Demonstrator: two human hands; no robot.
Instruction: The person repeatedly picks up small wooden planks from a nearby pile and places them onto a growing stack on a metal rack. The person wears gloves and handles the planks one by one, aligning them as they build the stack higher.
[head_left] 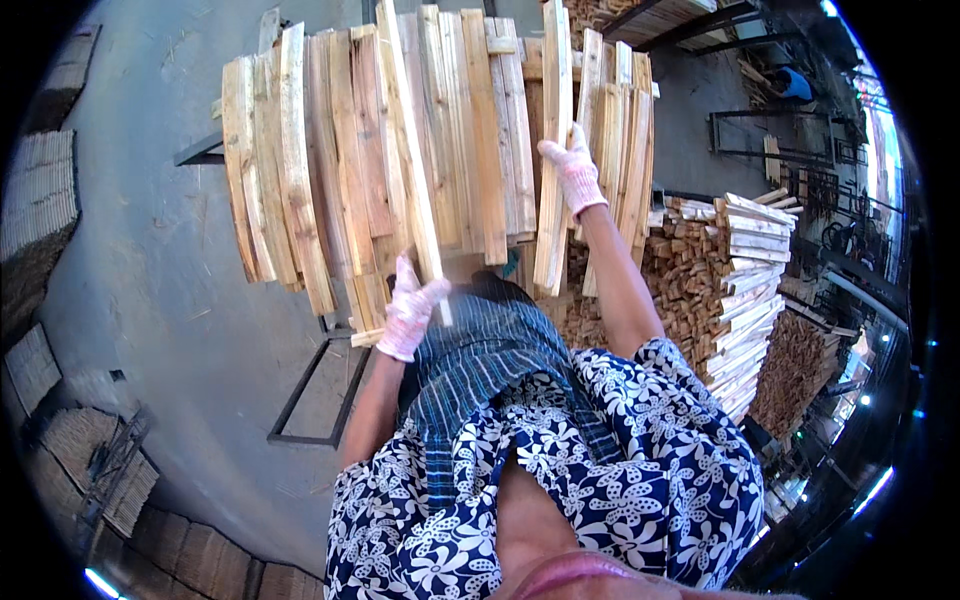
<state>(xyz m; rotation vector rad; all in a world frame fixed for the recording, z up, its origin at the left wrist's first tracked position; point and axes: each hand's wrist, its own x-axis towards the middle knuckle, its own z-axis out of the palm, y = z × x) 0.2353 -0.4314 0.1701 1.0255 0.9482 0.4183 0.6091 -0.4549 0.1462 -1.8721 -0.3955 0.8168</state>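
In front of me lies a broad layer of wooden slats [345, 150], side by side with their ends toward me. My left hand [405, 315], in a pale knitted glove, closes on the near part of a long pale slat [408, 130] that lies slantwise over the others. Farther right, my right hand [574, 172], gloved the same way, grips another light slat [556, 80] near its middle, thumb on its left side. Where the right-hand slat lies, a gap shows in the layer. The undersides of both hands' grips are hidden.
A tall stack of cut wood [690, 260] stands close on my right, with more bundles [790, 370] beyond. A black metal frame [310, 435] sits on the grey floor at left. Stacked slats [40, 200] line the far left. A person in blue [795, 85] is at the far right.
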